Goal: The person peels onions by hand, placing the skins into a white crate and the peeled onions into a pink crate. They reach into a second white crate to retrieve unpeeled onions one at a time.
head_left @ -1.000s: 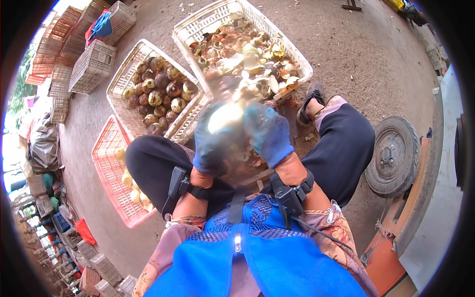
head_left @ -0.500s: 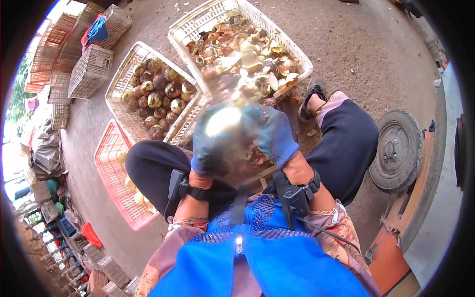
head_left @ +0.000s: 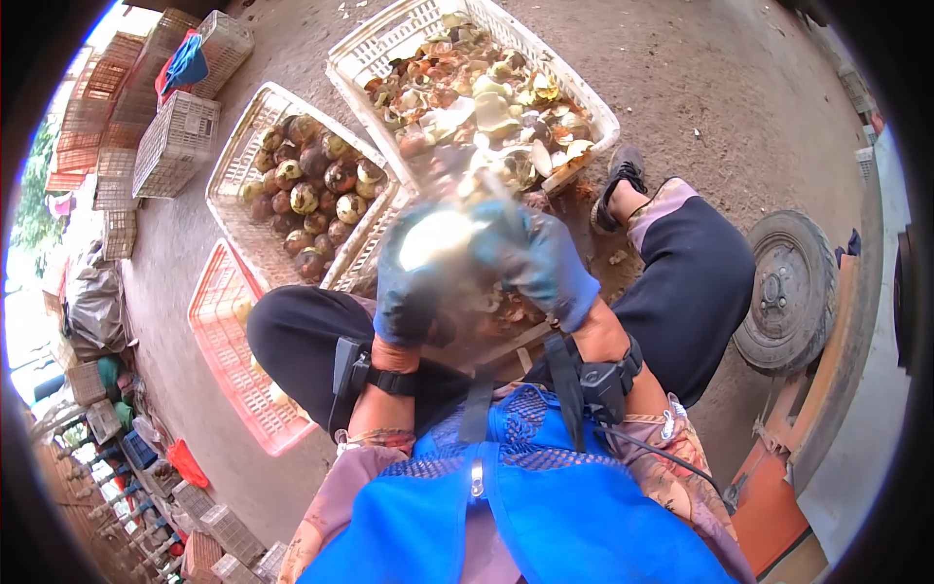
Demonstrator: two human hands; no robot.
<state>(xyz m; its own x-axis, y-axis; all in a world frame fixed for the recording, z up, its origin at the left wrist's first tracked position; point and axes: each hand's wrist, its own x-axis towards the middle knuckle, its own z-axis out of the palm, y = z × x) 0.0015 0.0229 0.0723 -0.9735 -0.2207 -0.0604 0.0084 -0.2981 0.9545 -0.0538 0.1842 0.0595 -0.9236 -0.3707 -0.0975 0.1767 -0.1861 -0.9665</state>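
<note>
Both my hands wear blue gloves and are blurred by motion in front of my chest. My left hand (head_left: 409,292) cups a pale, partly peeled round fruit (head_left: 435,237). My right hand (head_left: 545,263) is closed against the fruit's right side; whether it holds a tool is too blurred to tell. Peelings lie scattered on the ground (head_left: 496,311) between my knees. A black strap device sits on each wrist.
White crate of peels and husks (head_left: 384,44) ahead. White crate of brown-green unpeeled fruits (head_left: 233,146) ahead left. Red crate (head_left: 219,321) with pale peeled fruits by my left knee. Stacked empty crates (head_left: 175,141) far left. A tyre (head_left: 783,297) to the right.
Both hands stayed together on the fruit and shifted slightly right. A blurred scrap shows above the fruit towards the peel crate. My view drifted a little.
</note>
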